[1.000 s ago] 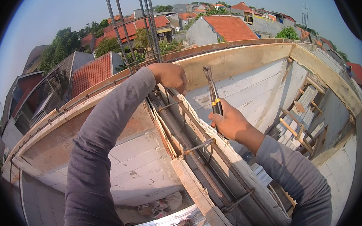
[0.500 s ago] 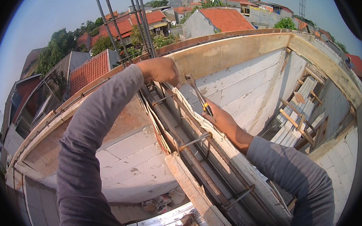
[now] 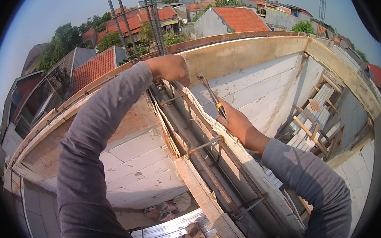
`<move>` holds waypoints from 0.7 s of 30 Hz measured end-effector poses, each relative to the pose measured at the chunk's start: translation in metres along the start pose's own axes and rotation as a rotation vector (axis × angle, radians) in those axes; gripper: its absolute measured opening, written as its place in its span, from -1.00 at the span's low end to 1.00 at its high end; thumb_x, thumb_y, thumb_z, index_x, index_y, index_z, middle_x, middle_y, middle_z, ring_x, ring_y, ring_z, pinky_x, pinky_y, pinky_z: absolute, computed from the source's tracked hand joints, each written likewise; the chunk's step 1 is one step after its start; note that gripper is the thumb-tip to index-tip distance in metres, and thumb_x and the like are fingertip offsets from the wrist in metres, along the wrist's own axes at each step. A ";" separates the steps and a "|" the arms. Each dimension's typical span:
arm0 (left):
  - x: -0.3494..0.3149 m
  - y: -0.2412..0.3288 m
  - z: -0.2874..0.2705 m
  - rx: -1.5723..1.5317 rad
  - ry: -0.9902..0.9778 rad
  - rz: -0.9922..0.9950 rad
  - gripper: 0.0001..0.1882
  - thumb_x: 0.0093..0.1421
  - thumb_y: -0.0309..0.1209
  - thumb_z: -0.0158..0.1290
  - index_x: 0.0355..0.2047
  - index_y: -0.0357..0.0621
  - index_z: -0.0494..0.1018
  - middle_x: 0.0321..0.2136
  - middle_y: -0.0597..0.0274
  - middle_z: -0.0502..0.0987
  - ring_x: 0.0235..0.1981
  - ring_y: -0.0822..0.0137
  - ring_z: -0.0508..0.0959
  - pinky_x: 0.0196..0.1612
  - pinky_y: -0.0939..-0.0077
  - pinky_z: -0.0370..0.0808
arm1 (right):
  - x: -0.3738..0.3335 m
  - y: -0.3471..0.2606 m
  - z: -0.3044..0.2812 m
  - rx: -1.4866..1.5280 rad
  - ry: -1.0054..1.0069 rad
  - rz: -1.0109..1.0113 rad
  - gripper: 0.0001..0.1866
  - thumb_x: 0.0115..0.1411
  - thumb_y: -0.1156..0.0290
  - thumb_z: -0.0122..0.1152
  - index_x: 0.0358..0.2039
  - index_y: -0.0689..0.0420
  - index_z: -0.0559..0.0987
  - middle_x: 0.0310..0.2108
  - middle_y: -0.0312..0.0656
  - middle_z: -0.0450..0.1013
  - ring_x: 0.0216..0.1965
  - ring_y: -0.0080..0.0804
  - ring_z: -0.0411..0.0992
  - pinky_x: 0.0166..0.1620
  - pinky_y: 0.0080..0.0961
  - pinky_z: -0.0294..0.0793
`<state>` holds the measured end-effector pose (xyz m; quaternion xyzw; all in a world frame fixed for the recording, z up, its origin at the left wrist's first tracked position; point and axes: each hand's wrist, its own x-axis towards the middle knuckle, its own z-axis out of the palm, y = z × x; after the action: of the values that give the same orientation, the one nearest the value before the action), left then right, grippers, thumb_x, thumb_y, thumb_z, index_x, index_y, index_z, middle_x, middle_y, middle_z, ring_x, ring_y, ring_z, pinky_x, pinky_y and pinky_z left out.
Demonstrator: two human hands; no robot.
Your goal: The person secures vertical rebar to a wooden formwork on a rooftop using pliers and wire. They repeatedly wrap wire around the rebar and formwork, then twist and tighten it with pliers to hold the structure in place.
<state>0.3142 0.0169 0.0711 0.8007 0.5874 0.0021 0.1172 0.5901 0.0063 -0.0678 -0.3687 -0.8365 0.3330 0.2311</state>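
Note:
My right hand (image 3: 241, 127) is closed round the handles of a pair of pincers (image 3: 210, 92) with a steel head and black and yellow grips. The head points up and away, short of my left hand (image 3: 169, 69). That hand is closed at the far end of a narrow wooden formwork trough, its fingers turned down and mostly hidden. Anything in them cannot be made out. Below both hands, a rebar cage (image 3: 211, 172) with cross ties runs along the trough between rough-edged formwork boards (image 3: 250, 171).
Upright column rebars (image 3: 154, 20) rise just beyond my left hand. Pale block walls (image 3: 261, 77) drop away on both sides, topped by board formwork (image 3: 245, 53). Deep on the right lie timber pieces (image 3: 310, 127) and metal sheets; more ribbed sheeting (image 3: 171, 230) lies below.
The view has shifted slightly. My left hand stays closed at the same spot by the rebars, and the pincers remain in my right hand at nearly the same angle.

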 end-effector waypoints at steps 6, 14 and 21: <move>0.009 -0.001 0.002 0.019 0.002 0.014 -0.65 0.10 -0.18 0.33 -0.25 -0.21 0.74 -0.39 0.04 0.72 -0.34 0.25 0.64 -0.20 0.31 0.52 | 0.010 0.010 -0.004 -0.250 -0.161 -0.115 -0.32 0.47 0.35 -0.01 0.51 0.21 0.05 0.14 0.36 0.46 0.16 0.24 0.48 0.23 -0.07 0.46; 0.009 -0.014 0.005 0.075 -0.019 0.089 -0.60 0.09 -0.13 0.36 -0.23 -0.21 0.74 -0.33 0.04 0.74 -0.30 0.22 0.65 -0.15 0.31 0.53 | 0.017 0.002 -0.001 -0.010 0.052 -0.071 -0.38 0.46 0.33 -0.02 0.44 0.25 0.13 -0.22 0.05 0.50 -0.31 -0.14 0.54 -0.21 -0.16 0.55; 0.002 0.007 0.000 0.002 -0.030 -0.183 -0.59 0.08 -0.08 0.38 -0.22 -0.14 0.77 -0.37 0.07 0.73 -0.27 0.19 0.66 -0.13 0.27 0.52 | 0.010 -0.034 -0.021 0.670 0.050 0.422 -0.58 0.43 0.39 -0.02 0.26 0.16 0.27 -0.35 -0.22 0.37 -0.50 -0.49 0.35 -0.46 -0.44 0.40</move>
<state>0.3211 0.0163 0.0718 0.7437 0.6563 -0.0212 0.1252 0.5818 0.0051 -0.0275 -0.4445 -0.5816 0.6186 0.2856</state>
